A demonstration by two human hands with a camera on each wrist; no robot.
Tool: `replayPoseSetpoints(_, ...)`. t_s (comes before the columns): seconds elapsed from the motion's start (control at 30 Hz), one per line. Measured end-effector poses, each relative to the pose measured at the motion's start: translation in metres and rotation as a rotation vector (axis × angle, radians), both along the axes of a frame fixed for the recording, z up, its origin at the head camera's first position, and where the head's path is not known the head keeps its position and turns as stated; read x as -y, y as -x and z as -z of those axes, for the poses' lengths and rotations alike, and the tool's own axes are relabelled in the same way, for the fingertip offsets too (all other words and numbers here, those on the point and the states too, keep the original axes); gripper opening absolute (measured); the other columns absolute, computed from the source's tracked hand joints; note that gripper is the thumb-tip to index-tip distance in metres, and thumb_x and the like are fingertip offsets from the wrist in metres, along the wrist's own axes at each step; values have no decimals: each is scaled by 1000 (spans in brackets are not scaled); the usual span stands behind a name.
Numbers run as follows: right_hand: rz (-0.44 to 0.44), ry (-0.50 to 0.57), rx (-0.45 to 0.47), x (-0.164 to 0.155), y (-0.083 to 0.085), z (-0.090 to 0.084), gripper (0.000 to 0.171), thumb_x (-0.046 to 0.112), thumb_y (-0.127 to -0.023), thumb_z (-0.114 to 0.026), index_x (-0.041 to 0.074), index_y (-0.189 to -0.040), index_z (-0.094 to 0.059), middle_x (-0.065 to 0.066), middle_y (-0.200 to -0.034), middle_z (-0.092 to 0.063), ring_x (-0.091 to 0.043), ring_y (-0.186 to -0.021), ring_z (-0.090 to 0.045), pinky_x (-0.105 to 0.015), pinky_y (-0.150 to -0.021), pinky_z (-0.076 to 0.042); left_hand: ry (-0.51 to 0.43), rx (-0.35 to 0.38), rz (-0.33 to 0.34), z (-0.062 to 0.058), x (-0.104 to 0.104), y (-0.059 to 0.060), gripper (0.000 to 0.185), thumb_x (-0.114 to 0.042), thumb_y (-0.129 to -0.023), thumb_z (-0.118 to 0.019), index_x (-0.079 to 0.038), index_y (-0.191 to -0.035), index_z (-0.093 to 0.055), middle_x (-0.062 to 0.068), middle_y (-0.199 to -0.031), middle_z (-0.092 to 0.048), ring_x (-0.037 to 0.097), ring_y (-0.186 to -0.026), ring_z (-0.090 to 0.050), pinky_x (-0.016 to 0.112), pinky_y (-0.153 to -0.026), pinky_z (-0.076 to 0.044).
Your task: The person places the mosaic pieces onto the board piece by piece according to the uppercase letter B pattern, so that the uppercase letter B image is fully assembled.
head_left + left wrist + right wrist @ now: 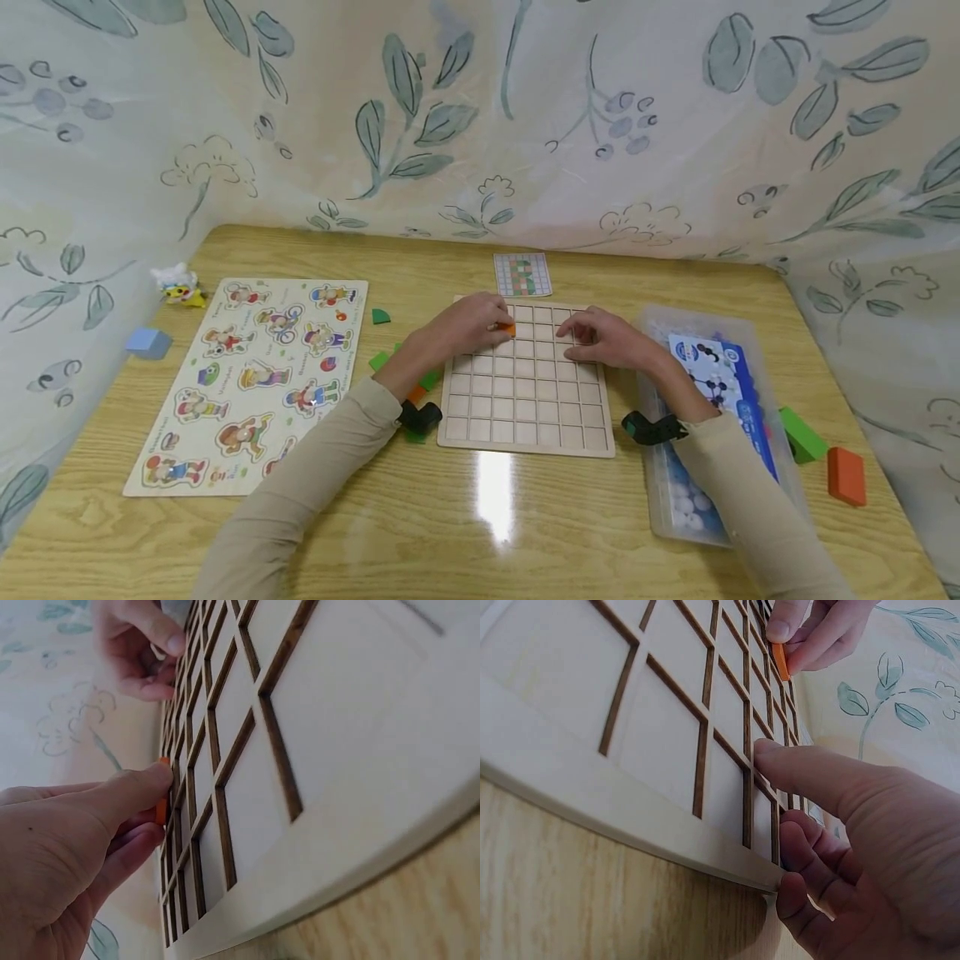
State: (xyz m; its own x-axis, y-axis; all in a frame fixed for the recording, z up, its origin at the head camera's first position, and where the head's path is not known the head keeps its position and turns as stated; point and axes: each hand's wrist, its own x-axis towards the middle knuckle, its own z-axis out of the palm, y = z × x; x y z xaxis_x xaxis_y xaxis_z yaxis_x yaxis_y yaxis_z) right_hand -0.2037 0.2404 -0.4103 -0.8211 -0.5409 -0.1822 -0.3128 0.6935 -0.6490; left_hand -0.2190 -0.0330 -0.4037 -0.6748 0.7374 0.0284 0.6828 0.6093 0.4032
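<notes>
A pale wooden grid board (pixel 525 400) lies flat in the middle of the table. My left hand (pixel 480 327) pinches a small orange tile (pixel 507 330) between thumb and fingers over the board's upper left cells. The left wrist view shows the same orange tile (pixel 161 808) at the tips of my left hand (pixel 142 802), pressed against the grid board (pixel 315 735). My right hand (pixel 592 337) rests on the board's upper right part and holds nothing. In the right wrist view my right hand (pixel 780 761) lays its straight index finger on the grid board (pixel 630 727).
A checked pattern card (pixel 522 275) lies behind the board. A figure puzzle board (pixel 255 379) is on the left, with green pieces (pixel 380 317) beside it. A clear plastic box (pixel 705 417) stands on the right, then a green block (pixel 802 433) and an orange block (pixel 846 475).
</notes>
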Motion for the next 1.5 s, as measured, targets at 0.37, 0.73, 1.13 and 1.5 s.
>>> replayPoseSetpoints(0.37,-12,-4,-14,-3,1,-1,28,16,-90,-69,7,-116,-66,-10,-94,-53,-20,-87,-45,-32,-76,-41,108,-14,32,-6,-4,3,23,-25,-97,-61,-9,-108,-72,7,-113,-66,20,-106,-60,34,-92,-49)
replayPoseSetpoints(0.73,-26,-3,-9,1,3,-3,28,13,-90,-69,7,-117,-65,-10,-94,-53,-20,-86,-44,-33,-77,-41,115,40,6,-8,-1,7,20,-26,-96,-61,-10,-104,-72,5,-108,-63,18,-98,-56,32,-87,-48)
replayPoseSetpoints(1.13,-19,23,27,-1,3,-1,28,15,-91,-69,6,-117,-65,-12,-96,-51,-21,-89,-43,-33,-78,-40,151,61,23,-14,-6,12,19,-25,-95,-64,-9,-98,-74,4,-99,-66,17,-88,-55,31,-83,-47)
replayPoseSetpoints(1.5,-24,28,30,-2,2,-1,26,16,-91,-69,6,-114,-64,-12,-97,-51,-21,-88,-43,-34,-78,-39,188,108,36,-21,-1,11,31,-31,-99,-56,-10,-115,-72,5,-111,-64,18,-101,-59,32,-87,-50)
